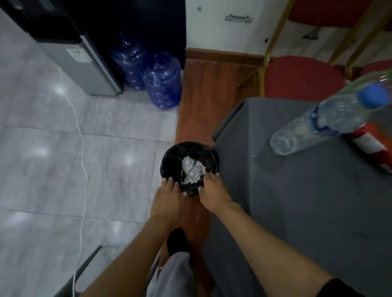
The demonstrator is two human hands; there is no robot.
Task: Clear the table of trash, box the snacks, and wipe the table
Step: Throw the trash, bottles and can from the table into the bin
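The bin stands on the floor against the near corner of the grey-clothed bench, with a ball of crumpled paper lying inside it. Both hands are down at its near rim. The left hand lies at the rim's 7 o'clock with fingers straight and pressed together, touching the edge. The right hand is at 5 o'clock, and its fingers look curled over the rim, thumb outside, gripping it (the view is soft, so this is a reading, not a certainty). A flap of black liner sticks out between the two thumbs.

The step in hand appears to be settling or shifting the bin so that more trash can go in. To do it well, hold the rim and the liner together, so the liner does not slide down inside when the next item drops. Keep the bin upright and close to the bench corner, where trash can be swept off the edge straight into it. Tuck the loose flap over the rim before letting go.

From the bin, a blue-capped bottle stands on the bench at about 2 o'clock, touching or just beside a red and white box at 3 o'clock. I judge that the trash is only partly cleared, and that boxing and wiping have yet to come.
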